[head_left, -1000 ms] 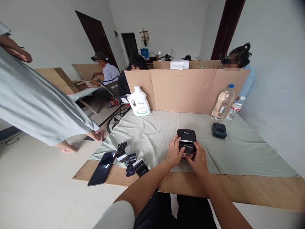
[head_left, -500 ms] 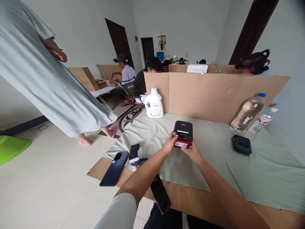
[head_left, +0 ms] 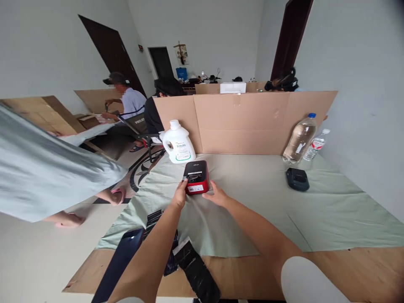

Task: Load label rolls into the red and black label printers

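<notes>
One red-and-black label printer (head_left: 196,177) sits on the pale green cloth (head_left: 252,202) just left of the frame's centre. The left hand (head_left: 179,197) pinches its near left corner; the right hand (head_left: 217,196) lies spread and loose on the cloth, fingertips just beside the printer's right side, gripping nothing. A second, dark printer (head_left: 297,179) rests well apart at centre right. Two plastic bottles stand at upper right against the cardboard screen (head_left: 252,122): a large water bottle (head_left: 299,138) that seems nearly full, and a small one (head_left: 314,144) partly hidden behind it. One white detergent jug (head_left: 178,142) stands closed, its contents unseen. Black foil packets (head_left: 195,269) and one dark phone (head_left: 121,261) lie at lower left, partly covered by the left forearm. A standing person's grey garment (head_left: 47,172) is cut off at the left edge.
</notes>
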Demonstrator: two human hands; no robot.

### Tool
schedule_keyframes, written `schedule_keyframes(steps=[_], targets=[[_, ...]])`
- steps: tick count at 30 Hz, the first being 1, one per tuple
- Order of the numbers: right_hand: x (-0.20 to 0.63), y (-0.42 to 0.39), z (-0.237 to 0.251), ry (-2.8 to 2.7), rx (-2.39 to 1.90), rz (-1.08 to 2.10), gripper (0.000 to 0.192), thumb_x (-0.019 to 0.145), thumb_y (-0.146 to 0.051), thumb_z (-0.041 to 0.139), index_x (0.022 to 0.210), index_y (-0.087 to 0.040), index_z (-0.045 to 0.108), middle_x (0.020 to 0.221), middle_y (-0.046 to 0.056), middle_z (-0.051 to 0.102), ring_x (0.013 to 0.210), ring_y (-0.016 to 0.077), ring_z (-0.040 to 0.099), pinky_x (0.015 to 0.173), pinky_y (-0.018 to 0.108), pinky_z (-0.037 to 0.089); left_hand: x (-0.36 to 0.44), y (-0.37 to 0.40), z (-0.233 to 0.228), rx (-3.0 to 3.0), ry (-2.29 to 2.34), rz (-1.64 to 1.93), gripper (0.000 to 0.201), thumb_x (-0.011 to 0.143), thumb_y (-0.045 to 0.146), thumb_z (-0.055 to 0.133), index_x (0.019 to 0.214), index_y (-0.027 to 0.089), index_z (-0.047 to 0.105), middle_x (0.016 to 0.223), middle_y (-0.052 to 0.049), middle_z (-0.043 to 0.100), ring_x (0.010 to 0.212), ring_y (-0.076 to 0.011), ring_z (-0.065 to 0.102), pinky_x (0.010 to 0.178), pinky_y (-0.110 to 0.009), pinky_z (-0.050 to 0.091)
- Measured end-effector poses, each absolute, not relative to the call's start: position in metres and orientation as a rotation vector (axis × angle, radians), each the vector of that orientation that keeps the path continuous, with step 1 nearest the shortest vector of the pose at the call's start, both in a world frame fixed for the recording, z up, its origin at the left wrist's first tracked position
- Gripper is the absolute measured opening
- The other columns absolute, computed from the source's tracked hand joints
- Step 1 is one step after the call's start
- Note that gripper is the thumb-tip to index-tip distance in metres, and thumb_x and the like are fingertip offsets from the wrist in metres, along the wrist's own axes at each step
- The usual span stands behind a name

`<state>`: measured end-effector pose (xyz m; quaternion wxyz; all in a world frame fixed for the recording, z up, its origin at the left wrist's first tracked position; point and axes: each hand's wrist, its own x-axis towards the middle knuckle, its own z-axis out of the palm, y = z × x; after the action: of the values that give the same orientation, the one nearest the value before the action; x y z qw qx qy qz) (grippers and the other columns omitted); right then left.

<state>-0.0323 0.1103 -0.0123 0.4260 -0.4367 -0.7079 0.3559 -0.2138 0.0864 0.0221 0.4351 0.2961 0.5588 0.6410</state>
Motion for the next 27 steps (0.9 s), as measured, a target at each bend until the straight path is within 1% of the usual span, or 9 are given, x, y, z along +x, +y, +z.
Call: schedule_keyframes(steps=[3,5,6,7,9,11,15,21,27], targets=[[0.039,0.132,0.0,-1.843,-1.456,0.542,0.067,0.064,-0.044,0.076,0.124,-0.022,0.055,0.124,0.014,0.059,0.119,0.0317,0.05,0.1,0.049,0.038,-0.191,0.068,0.026,0.845,2.028,1.568,0.048,0.084,0.042,0.053,0.122,0.013,0.05,0.133,-0.017,0.049,0.129,-0.0318,0.042,0.106,-0.047,0.033],[0.104,0.147,0.015,-1.756,-1.641,0.373,0.066,0.072,-0.042,0.069,0.128,-0.012,0.051,0.138,0.023,0.045,0.134,0.0376,0.032,0.106,0.059,0.024,-0.166,0.049,0.026,1.174,2.336,1.51,0.058,0.083,0.041,0.055,0.132,0.012,0.042,0.146,-0.019,0.033,0.137,-0.0344,0.028,0.11,-0.051,0.024],[0.139,0.152,0.023,-1.703,-1.732,0.282,0.067,0.074,-0.041,0.066,0.13,-0.01,0.048,0.143,0.026,0.036,0.138,0.0394,0.022,0.107,0.062,0.017,-0.15,0.038,0.025,1.416,2.348,1.45,0.06,0.083,0.04,0.054,0.134,0.012,0.04,0.149,-0.019,0.029,0.139,-0.0341,0.024,0.111,-0.051,0.022],[0.173,0.154,0.029,-1.663,-1.901,0.104,0.067,0.076,-0.044,0.063,0.132,-0.012,0.047,0.146,0.024,0.033,0.139,0.039,0.02,0.106,0.061,0.018,-0.132,0.028,0.024,1.67,2.268,1.335,0.058,0.084,0.038,0.053,0.134,0.013,0.041,0.149,-0.018,0.03,0.14,-0.033,0.024,0.112,-0.05,0.021],[0.233,0.153,0.037,-1.52,-2.064,0.009,0.075,0.075,-0.04,0.063,0.138,-0.008,0.039,0.151,0.029,0.017,0.139,0.0447,0.012,0.105,0.064,0.013,-0.094,0.008,0.02,2.054,1.987,0.96,0.049,0.086,0.034,0.05,0.132,0.017,0.046,0.147,-0.014,0.036,0.141,-0.0306,0.023,0.112,-0.049,0.023],[0.277,0.145,0.037,-1.316,-2.399,0.01,0.084,0.074,-0.044,0.063,0.145,-0.014,0.028,0.151,0.027,0.016,0.137,0.0443,0.021,0.104,0.06,0.019,-0.057,-0.009,0.016,2.266,1.7,0.593,0.05,0.089,0.036,0.047,0.137,0.021,0.043,0.151,-0.009,0.033,0.143,-0.0298,0.018,0.112,-0.05,0.022],[0.311,0.119,0.028,-1.253,-2.55,0.143,0.086,0.076,-0.054,0.057,0.146,-0.016,0.024,0.134,0.025,0.041,0.123,0.0392,0.044,0.098,0.048,0.034,-0.006,-0.038,0.005,2.473,1.344,0.259,0.057,0.093,0.045,0.041,0.147,0.03,0.029,0.158,-0.003,0.018,0.145,-0.0313,0.007,0.114,-0.057,0.012],[0.312,0.064,0.023,-1.344,-2.514,0.117,0.088,0.072,-0.059,0.059,0.144,-0.019,0.029,0.126,0.021,0.045,0.119,0.0383,0.046,0.095,0.045,0.037,0.001,-0.075,-0.013,2.606,1.073,0.147,0.058,0.096,0.054,0.024,0.149,0.031,0.021,0.158,-0.004,0.013,0.146,-0.0286,0.006,0.114,-0.058,0.003],[0.322,-0.006,0.02,-1.255,-2.486,0.082,0.091,0.068,-0.06,0.062,0.143,-0.017,0.032,0.121,0.023,0.047,0.114,0.0403,0.048,0.091,0.05,0.039,-0.007,-0.089,-0.009,2.577,1.034,0.133,0.051,0.098,0.049,0.027,0.147,0.035,0.028,0.157,0.0,0.016,0.146,-0.0284,0.002,0.114,-0.057,0.001]])
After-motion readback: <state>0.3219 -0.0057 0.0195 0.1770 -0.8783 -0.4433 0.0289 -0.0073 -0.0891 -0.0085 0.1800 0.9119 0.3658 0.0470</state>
